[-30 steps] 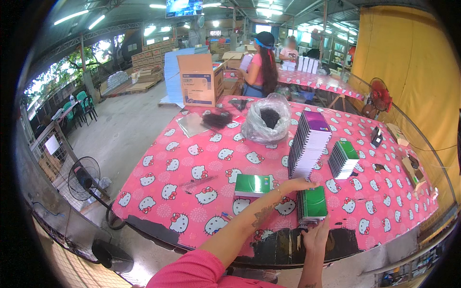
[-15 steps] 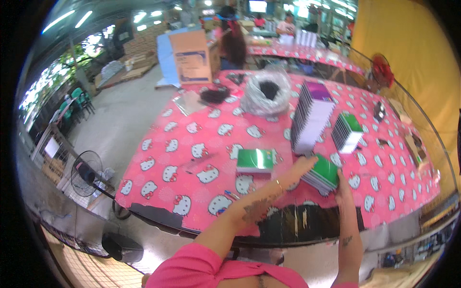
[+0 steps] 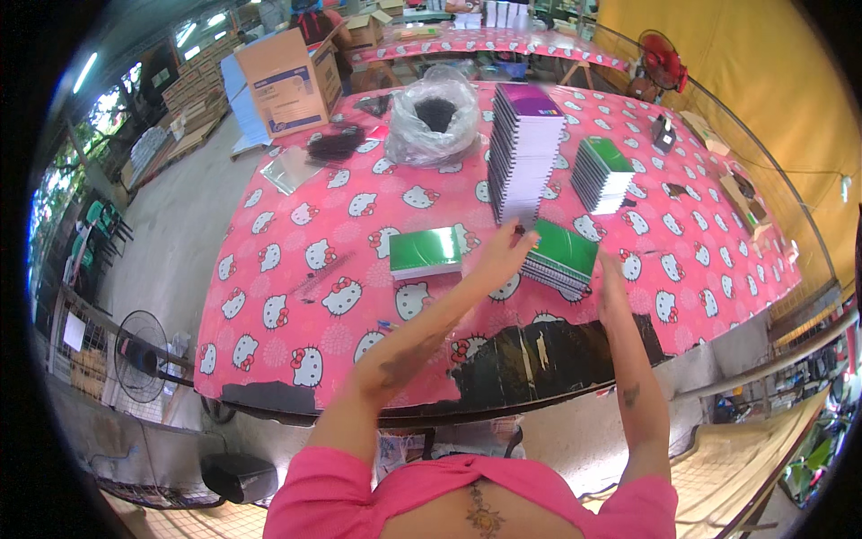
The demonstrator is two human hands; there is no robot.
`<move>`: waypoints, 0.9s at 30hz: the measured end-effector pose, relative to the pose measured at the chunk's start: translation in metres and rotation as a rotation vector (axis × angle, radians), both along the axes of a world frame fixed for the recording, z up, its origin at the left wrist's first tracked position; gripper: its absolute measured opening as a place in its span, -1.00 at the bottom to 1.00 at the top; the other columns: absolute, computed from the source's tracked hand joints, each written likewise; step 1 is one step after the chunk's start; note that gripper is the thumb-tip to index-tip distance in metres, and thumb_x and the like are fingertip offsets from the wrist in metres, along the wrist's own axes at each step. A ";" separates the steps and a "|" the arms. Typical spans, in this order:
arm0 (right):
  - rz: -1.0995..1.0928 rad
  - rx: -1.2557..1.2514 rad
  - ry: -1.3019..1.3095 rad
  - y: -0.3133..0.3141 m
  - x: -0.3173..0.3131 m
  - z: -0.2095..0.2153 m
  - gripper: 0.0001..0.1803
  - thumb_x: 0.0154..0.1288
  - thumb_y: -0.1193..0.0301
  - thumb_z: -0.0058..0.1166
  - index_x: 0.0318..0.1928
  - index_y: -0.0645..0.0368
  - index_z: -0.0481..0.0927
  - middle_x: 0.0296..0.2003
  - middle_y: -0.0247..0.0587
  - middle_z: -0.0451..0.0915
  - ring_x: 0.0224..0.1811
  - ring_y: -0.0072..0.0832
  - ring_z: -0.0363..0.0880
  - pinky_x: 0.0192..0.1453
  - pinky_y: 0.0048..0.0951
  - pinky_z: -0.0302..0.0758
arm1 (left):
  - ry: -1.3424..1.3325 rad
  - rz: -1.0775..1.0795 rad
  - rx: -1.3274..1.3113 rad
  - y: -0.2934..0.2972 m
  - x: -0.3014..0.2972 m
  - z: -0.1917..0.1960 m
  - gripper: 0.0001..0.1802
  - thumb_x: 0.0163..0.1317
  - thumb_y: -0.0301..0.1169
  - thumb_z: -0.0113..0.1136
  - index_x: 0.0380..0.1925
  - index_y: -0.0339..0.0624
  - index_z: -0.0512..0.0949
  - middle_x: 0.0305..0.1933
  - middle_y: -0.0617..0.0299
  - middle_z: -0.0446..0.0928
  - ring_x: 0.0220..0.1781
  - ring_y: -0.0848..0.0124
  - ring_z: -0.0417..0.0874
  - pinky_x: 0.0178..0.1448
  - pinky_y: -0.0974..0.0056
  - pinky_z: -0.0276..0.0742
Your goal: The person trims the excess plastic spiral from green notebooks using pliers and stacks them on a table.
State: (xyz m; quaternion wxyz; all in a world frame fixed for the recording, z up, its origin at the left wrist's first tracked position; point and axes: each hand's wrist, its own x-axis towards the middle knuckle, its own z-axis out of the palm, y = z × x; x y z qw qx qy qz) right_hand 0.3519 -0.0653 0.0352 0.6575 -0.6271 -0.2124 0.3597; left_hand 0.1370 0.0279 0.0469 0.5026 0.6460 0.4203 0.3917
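Observation:
A short stack of green-covered, spiral-bound notebooks (image 3: 561, 256) lies at an angle near the table's front edge. At its left corner is my left hand (image 3: 507, 253), fingers spread and seemingly touching the stack without gripping it. My right hand (image 3: 612, 286) is just off the stack's right side, its fingers stretched out and holding nothing. Behind the stack rises a tall pile of spiral notebooks (image 3: 525, 153) with a purple cover on top. Farther right stands another pile of green notebooks (image 3: 603, 175). To the left lies a low green notebook stack (image 3: 426, 251).
A clear plastic bag (image 3: 435, 121) with black contents sits toward the back of the pink patterned table (image 3: 269, 305). Beside it are black strands (image 3: 335, 145) and clear plastic sheets (image 3: 292, 169). An open cardboard box (image 3: 292, 90) stands at the far left, a red fan (image 3: 663, 61) far right.
My right hand has come off the stack's side, and my left hand has loosened at its left corner. The view has tilted down and shifted right.

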 end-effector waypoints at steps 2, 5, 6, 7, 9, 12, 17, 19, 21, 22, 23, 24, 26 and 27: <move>-0.040 0.116 -0.227 -0.026 0.003 0.004 -0.48 0.49 0.16 0.04 0.28 0.26 0.44 0.24 -0.12 0.48 0.30 -0.25 0.41 0.39 -0.20 0.28 | 0.207 0.007 0.560 -0.014 -0.051 0.017 -0.52 0.30 -0.13 0.26 0.04 -0.28 0.57 0.08 0.00 0.60 0.17 0.12 0.59 0.22 0.09 0.48; 0.084 0.255 -0.584 -0.052 -0.021 0.022 -0.52 0.45 0.29 0.09 0.28 0.23 0.44 0.29 -0.08 0.43 0.31 -0.23 0.40 0.43 -0.19 0.24 | 0.668 0.107 0.846 -0.026 -0.147 0.022 -0.60 0.22 -0.35 0.30 0.07 -0.19 0.59 0.12 0.00 0.59 0.19 0.01 0.58 0.23 0.05 0.54; 0.224 0.271 -0.732 -0.055 -0.034 0.024 -0.53 0.41 0.36 0.13 0.28 0.20 0.44 0.30 -0.06 0.41 0.30 -0.23 0.40 0.44 -0.19 0.23 | 0.679 0.123 0.846 -0.027 -0.165 0.008 -0.60 0.22 -0.35 0.30 0.07 -0.19 0.59 0.12 0.00 0.59 0.19 0.01 0.58 0.23 0.05 0.54; 0.240 0.289 -0.725 -0.053 -0.048 0.023 -0.53 0.41 0.36 0.13 0.28 0.20 0.44 0.30 -0.06 0.41 0.30 -0.23 0.40 0.44 -0.19 0.23 | 0.768 0.111 0.935 -0.025 -0.182 -0.010 -0.60 0.21 -0.40 0.27 0.07 -0.17 0.59 0.13 0.00 0.59 0.19 0.02 0.59 0.22 0.05 0.55; 0.532 0.369 -0.770 -0.040 -0.073 0.027 -0.50 0.32 0.45 0.19 0.26 0.17 0.46 0.31 -0.06 0.39 0.29 -0.23 0.42 0.43 -0.19 0.24 | 0.854 0.111 1.056 -0.019 -0.190 -0.025 -0.60 0.20 -0.45 0.23 0.08 -0.15 0.60 0.14 0.00 0.59 0.19 0.03 0.59 0.21 0.05 0.56; 0.732 0.439 -0.748 -0.025 -0.116 0.032 -0.36 0.26 0.43 0.24 0.34 0.19 0.37 0.33 0.02 0.34 0.37 -0.14 0.33 0.48 -0.16 0.19 | 0.840 0.080 1.093 -0.021 -0.187 -0.018 -0.56 0.16 -0.51 0.19 0.09 -0.11 0.60 0.14 0.03 0.61 0.18 0.06 0.61 0.19 0.06 0.57; 0.693 0.391 -0.910 -0.007 -0.141 0.013 -0.03 0.18 0.38 0.35 0.54 0.05 0.08 0.48 0.03 0.05 0.51 -0.16 0.11 0.44 -0.14 0.26 | 0.857 0.036 0.915 -0.032 -0.176 0.000 -0.51 0.13 -0.51 0.15 0.13 -0.09 0.57 0.11 0.12 0.65 0.14 0.17 0.66 0.25 0.07 0.55; 0.684 0.423 -0.810 -0.005 -0.142 0.009 0.02 0.15 0.39 0.38 0.54 0.08 0.05 0.49 0.00 0.01 0.53 -0.16 0.07 0.45 -0.15 0.25 | 0.837 0.078 1.008 -0.032 -0.172 0.015 -0.51 0.11 -0.51 0.15 0.11 -0.10 0.56 0.05 0.13 0.64 0.09 0.16 0.65 0.18 0.07 0.53; 0.552 0.525 -0.837 -0.015 -0.152 0.037 -0.07 0.14 0.44 0.38 0.49 0.14 0.16 0.44 -0.02 0.14 0.44 -0.22 0.21 0.40 -0.18 0.31 | 0.776 0.146 1.061 -0.057 -0.163 0.046 -0.52 0.08 -0.49 0.17 0.08 -0.13 0.56 -0.04 0.14 0.59 0.03 0.15 0.59 0.10 0.06 0.49; 0.422 0.594 -0.893 -0.023 -0.157 0.049 -0.16 0.15 0.49 0.38 0.43 0.19 0.29 0.37 -0.04 0.27 0.35 -0.28 0.37 0.34 -0.22 0.38 | 0.764 0.051 1.086 -0.068 -0.154 0.048 -0.51 0.05 -0.48 0.19 0.07 -0.14 0.55 -0.08 0.14 0.56 0.00 0.16 0.55 0.07 0.07 0.47; 0.420 0.604 -0.899 -0.024 -0.147 0.042 -0.16 0.15 0.49 0.38 0.43 0.19 0.29 0.37 -0.04 0.27 0.35 -0.28 0.37 0.34 -0.22 0.38 | 0.743 -0.046 1.111 -0.077 -0.143 0.044 -0.50 0.01 -0.47 0.21 0.05 -0.16 0.55 -0.11 0.15 0.53 -0.03 0.17 0.52 0.03 0.07 0.44; 0.666 0.412 -0.664 -0.026 -0.130 0.028 -0.30 0.13 0.51 0.38 0.30 0.22 0.43 0.20 -0.04 0.46 0.22 -0.34 0.48 0.28 -0.29 0.42 | 0.742 -0.038 1.120 -0.083 -0.138 0.039 -0.50 0.01 -0.47 0.21 0.05 -0.16 0.55 -0.11 0.15 0.53 -0.03 0.17 0.52 0.03 0.07 0.44; 0.831 0.267 -0.480 -0.042 -0.121 0.010 -0.56 0.15 0.52 0.37 0.08 0.25 0.63 -0.09 -0.12 0.69 -0.03 -0.48 0.62 0.13 -0.40 0.50 | 0.654 -0.259 1.024 -0.098 -0.131 0.024 -0.48 0.11 -0.46 0.25 0.14 -0.20 0.51 0.03 0.04 0.54 0.13 0.13 0.53 0.16 0.02 0.44; 0.765 0.329 -0.546 -0.051 -0.122 0.007 -0.68 0.18 0.52 0.36 -0.02 0.26 0.69 -0.20 -0.20 0.74 -0.15 -0.56 0.65 0.04 -0.45 0.53 | 0.655 -0.247 1.027 -0.104 -0.132 0.016 -0.48 0.11 -0.46 0.25 0.14 -0.20 0.51 0.03 0.04 0.54 0.13 0.13 0.53 0.16 0.02 0.44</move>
